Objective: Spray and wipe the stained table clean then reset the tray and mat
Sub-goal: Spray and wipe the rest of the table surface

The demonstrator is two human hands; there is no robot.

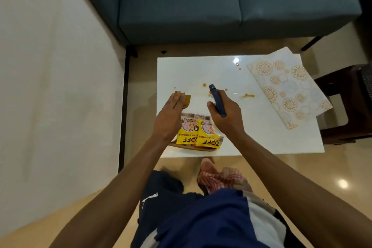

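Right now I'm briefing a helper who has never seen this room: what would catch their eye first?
Probably the two hands over the white table: the right hand grips a dark blue spray bottle aimed at the orange-brown stains mid-table, while the left hand presses a yellowish cloth near the left edge. Next, two bright yellow snack packets on a tray at the near edge, and a patterned mat askew at the right.

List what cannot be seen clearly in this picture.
- Head view: tray mostly hidden by two packets and both wrists.
- Cloth partly under the left hand.
- Sprayer: body hidden in the right hand's grip.
- Mat: far edge overhangs the table.
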